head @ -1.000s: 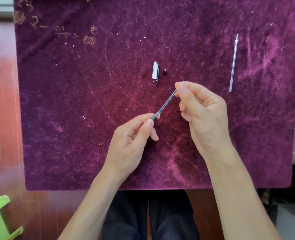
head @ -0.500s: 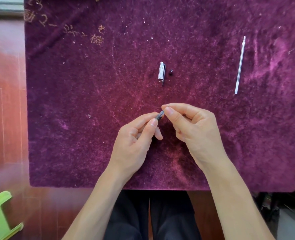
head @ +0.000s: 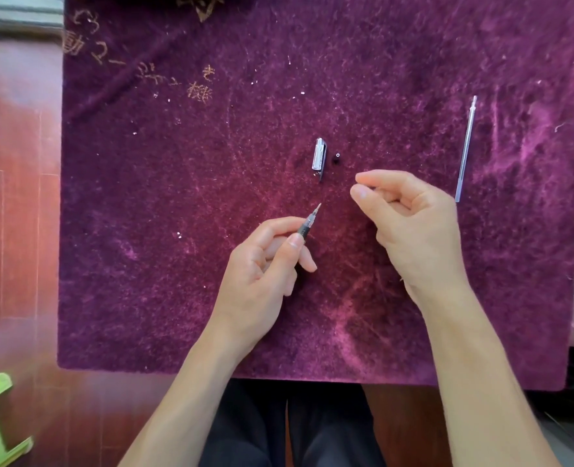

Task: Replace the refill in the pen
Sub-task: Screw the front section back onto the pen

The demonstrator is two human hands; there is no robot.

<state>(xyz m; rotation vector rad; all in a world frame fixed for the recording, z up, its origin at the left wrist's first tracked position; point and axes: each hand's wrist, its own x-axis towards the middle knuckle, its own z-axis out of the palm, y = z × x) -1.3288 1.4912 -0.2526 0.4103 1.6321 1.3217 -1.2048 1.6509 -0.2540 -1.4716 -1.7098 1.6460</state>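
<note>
Over the purple mat [head: 178, 264], the left hand [head: 262, 274] grips the refilled-looking pen [head: 307, 224], the right hand [head: 410, 224] loosely pinched on nothing I can see, cap [head: 319, 158] not yet on.

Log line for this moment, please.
left hand: holds pen, tip out | right hand: apart, fingers curled | spare refill, cap: on cloth

One pen [head: 309, 223], one refill [head: 465, 148], perhaps.
</note>
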